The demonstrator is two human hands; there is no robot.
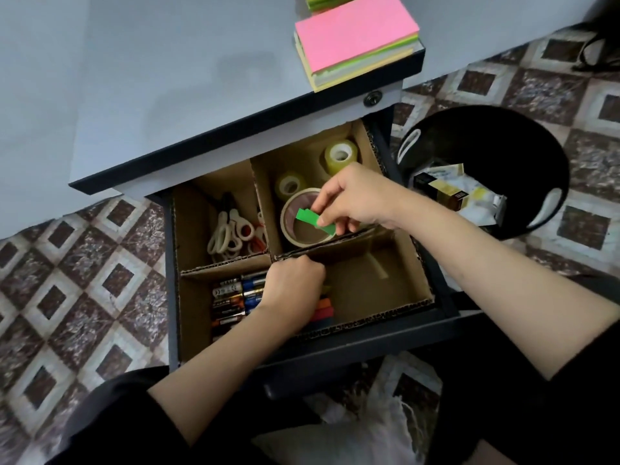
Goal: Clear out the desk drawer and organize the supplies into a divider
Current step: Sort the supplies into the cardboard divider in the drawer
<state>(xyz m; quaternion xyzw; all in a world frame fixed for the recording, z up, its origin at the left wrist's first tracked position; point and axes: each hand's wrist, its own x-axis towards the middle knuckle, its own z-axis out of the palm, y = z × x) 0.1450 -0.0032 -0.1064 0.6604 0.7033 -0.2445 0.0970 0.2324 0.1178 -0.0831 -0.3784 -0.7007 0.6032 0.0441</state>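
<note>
The open drawer (pixel 335 344) holds a cardboard divider (pixel 375 317). My right hand (pixel 359 199) pinches a small stack of green sticky tabs (pixel 310 219) above a masking tape roll (pixel 288 229) in the back right compartment, where two clear tape rolls (pixel 340 156) also lie. My left hand (pixel 292 286) reaches into the front compartment with its fingers curled over coloured sticky tabs (pixel 323 310); whether it grips them I cannot tell. Batteries (pixel 235 300) lie to the left of that hand. Scissors (pixel 231 233) fill the back left compartment.
A pad of pink, green and yellow sticky notes (pixel 355 38) sits on the grey desk top (pixel 167 78) near its right edge. A black waste bin (pixel 486 169) with wrappers inside stands on the tiled floor to the drawer's right. White cloth lies below the drawer.
</note>
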